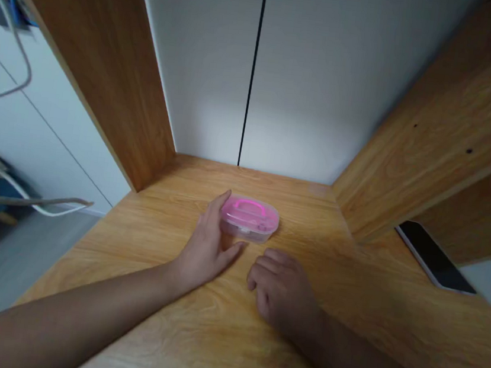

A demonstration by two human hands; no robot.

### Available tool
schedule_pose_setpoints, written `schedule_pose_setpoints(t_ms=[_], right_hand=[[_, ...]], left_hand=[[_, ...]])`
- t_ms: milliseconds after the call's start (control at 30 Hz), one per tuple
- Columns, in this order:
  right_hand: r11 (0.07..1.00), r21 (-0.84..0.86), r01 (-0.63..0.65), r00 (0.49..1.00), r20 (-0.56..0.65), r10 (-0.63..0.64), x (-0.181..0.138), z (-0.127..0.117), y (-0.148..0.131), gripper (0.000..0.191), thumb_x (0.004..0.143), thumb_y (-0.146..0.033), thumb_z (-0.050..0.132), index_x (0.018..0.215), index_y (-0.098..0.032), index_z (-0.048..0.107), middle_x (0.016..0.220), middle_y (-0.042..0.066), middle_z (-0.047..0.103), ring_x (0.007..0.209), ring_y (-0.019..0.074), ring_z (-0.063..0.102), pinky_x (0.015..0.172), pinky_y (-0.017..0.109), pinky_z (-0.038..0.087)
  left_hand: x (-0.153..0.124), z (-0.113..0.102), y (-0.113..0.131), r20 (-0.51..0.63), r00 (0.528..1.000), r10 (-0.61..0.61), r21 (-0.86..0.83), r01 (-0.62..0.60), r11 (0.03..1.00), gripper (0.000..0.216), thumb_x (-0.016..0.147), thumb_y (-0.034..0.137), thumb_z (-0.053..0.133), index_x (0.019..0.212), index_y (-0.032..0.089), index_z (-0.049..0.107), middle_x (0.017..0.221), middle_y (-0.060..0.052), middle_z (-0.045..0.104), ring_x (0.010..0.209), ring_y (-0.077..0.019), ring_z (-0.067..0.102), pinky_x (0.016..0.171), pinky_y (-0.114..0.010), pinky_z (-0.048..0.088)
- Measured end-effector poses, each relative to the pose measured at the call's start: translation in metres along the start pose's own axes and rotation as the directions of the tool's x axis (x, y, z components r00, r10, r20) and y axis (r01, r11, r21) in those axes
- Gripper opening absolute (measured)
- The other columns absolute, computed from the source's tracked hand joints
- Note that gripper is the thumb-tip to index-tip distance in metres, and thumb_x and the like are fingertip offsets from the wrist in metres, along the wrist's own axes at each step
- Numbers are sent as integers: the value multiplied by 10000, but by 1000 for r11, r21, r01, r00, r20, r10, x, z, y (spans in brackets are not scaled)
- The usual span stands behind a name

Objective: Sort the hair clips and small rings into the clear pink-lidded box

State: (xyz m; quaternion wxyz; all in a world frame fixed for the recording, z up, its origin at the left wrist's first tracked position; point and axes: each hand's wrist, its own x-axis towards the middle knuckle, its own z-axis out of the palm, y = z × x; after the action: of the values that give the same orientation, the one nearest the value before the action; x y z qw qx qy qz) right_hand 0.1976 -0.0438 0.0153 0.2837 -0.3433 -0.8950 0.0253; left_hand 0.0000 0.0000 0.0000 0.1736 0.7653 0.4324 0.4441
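A small clear plastic box with a pink lid and a pink carrying handle [250, 212] stands upright on the wooden tabletop, its lid closed. A clear latch shows on its front side, and its contents cannot be made out. My left hand [206, 246] lies against the box's left end, fingers stretched along it and thumb spread out in front. The fingers are not wrapped round the box. My right hand [280, 285] rests on the wood in front of the box, apart from it. Its fingers are curled into a loose fist with nothing visible in them.
A dark-screened phone or tablet [437, 258] lies on the wood at the right. White panels [301, 95] close off the back. Wooden boards [95, 58] stand at both sides. A white cable [26, 70] hangs at far left, beyond the table edge.
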Motion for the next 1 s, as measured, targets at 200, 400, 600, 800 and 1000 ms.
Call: schedule_pose_setpoints(t_ms=[200,400,600,800,1000], right_hand=[[975,215,-63,966,-233,114,1,-6,-7,305,808,16,489,926,-235,616,952,29,634,895,175,591,791,320,486],[915,224,-337,835,-378,400,2,-4,7,568,836,-177,644,1362,-272,450,1372,114,464,1309,293,452,1078,539,450],[869,326,-371,848,-262,461,0,4,18,723,828,-286,735,1462,-326,391,1511,101,384,1408,312,396,1105,573,458],[886,339,-317,889,-218,402,0,1,19,602,871,-273,717,1417,-385,491,1540,57,422,1436,285,407,1168,580,391],[895,317,-315,902,-193,386,-2,-3,17,541,902,-239,674,1408,-370,536,1531,46,485,1390,256,497,1130,508,468]], left_hand=[[0,-3,-3,-2,997,-73,-104,72,992,821,849,298,740,1522,251,272,1480,-155,449,1371,-325,456,1156,-556,360],[-3,-6,1,-14,998,-60,-78,59,995,762,839,339,753,1471,246,338,1404,-147,519,1298,-323,515,1101,-548,412],[-3,-11,10,49,999,-14,-7,15,1000,759,785,391,795,1410,250,389,1343,-127,552,1226,-307,542,1033,-516,451],[0,-15,15,116,993,1,-80,8,997,685,727,406,831,1285,229,476,1214,-119,574,1116,-293,576,957,-507,490],[-3,-11,17,67,997,45,-290,-23,957,681,706,327,846,1242,226,437,1359,-147,504,1329,-322,489,1081,-532,452]])
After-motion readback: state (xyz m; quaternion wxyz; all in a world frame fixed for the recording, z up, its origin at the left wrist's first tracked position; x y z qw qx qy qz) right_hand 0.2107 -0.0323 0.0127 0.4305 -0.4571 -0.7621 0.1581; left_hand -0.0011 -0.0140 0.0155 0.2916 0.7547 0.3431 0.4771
